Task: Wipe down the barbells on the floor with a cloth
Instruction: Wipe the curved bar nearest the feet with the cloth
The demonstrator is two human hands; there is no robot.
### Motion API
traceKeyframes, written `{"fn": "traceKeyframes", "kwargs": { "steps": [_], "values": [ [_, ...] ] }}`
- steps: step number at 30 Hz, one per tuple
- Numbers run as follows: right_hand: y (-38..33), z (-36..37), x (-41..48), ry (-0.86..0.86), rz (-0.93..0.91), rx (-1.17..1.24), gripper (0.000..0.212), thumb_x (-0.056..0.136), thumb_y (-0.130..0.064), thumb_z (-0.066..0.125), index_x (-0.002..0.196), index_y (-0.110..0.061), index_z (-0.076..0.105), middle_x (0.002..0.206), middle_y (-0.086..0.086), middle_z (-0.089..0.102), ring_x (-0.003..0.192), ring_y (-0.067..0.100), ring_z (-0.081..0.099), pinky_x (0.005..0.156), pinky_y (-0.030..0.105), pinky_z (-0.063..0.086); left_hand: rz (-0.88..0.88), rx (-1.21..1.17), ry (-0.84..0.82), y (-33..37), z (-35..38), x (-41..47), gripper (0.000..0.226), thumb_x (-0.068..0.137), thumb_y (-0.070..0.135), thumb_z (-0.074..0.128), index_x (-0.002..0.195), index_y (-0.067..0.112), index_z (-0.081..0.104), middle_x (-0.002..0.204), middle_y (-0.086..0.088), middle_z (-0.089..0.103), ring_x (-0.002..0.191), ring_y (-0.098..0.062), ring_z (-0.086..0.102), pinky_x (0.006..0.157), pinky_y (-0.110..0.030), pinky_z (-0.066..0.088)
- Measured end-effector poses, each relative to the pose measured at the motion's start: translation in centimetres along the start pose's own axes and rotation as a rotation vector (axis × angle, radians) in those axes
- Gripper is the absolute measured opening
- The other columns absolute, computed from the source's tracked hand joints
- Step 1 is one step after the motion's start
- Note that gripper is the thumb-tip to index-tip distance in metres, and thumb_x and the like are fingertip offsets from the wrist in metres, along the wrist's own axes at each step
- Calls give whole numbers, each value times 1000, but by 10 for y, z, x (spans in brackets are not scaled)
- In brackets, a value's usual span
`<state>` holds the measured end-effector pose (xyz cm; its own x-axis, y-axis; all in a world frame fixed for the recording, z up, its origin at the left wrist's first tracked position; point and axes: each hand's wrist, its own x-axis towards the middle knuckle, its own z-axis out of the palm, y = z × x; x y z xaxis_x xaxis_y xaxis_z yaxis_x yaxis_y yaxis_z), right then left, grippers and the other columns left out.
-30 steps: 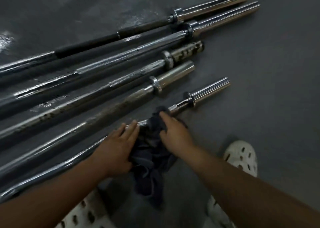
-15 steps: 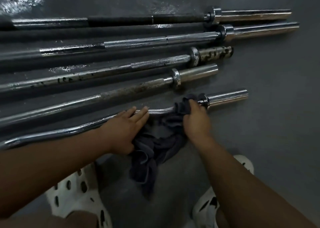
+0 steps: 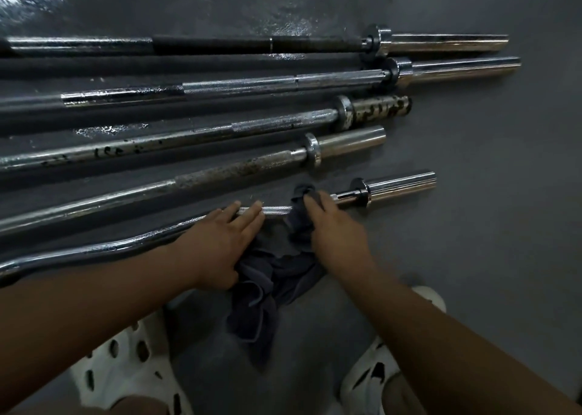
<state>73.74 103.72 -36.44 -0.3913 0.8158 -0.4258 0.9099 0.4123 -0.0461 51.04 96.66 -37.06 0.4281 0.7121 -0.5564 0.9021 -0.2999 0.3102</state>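
Dark grey cloth (image 3: pixel 277 276): soft, crumpled, lying mostly on the floor (image 3: pixel 472 257), with its upper end bunched over the shaft of the nearest barbell (image 3: pixel 126 244), a little left of the collar. I see the right hand (image 3: pixel 337 232) gripping that bunched end, fingers curled over cloth and shaft together. The left hand (image 3: pixel 217 244) rests palm-down on the same shaft just beside the cloth, fingers straight and slightly spread across the knurled section, its heel over the loose folds. Nearest barbell is bright chrome, the shaft bent toward the left, with a ribbed sleeve (image 3: pixel 403 185) at the right end. Beyond it I count four more bars, side by side and roughly parallel: second bar (image 3: pixel 220 172) with rust-brown patches on its knurling; third bar (image 3: pixel 378 109) with a dark-mottled sleeve; fourth bar (image 3: pixel 239 85) chrome and knurled; farthest bar (image 3: pixel 211 44) with a black grip section. The floor is matte dark grey, with glossy patches near the far bars. White perforated shoes (image 3: pixel 126 367) show at the bottom edge.
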Motion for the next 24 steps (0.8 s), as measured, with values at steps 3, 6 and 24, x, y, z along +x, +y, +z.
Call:
{"fn": "traceKeyframes", "kwargs": {
  "steps": [3, 6, 24],
  "values": [
    [25, -9, 16, 13, 298, 150, 63, 86, -9, 51, 144, -27, 34, 153, 5, 29, 110, 39, 60, 85, 44, 49, 9, 3, -6, -2, -1, -2, 111, 78, 48, 59, 156, 16, -14, 164, -6, -20, 152, -31, 0, 122, -40, 15],
    [-5, -3, 4, -21, 141, 99, 68, 84, -11, 54, 145, -29, 31, 158, 4, 22, 109, 38, 60, 84, 44, 51, 9, -12, -11, -1, -2, -2, 112, 77, 47, 59, 156, 16, -14, 163, -6, -21, 152, -32, 0, 122, -40, 15],
    [44, -18, 16, -41, 207, -77, 65, 90, -10, 53, 151, -15, 29, 163, 3, 5, 133, 35, 40, 95, 45, 48, 28, -13, -18, -3, -5, -3, 111, 78, 47, 59, 157, 15, -11, 164, -7, -18, 152, -31, 0, 122, -38, 16]
  ]
}}
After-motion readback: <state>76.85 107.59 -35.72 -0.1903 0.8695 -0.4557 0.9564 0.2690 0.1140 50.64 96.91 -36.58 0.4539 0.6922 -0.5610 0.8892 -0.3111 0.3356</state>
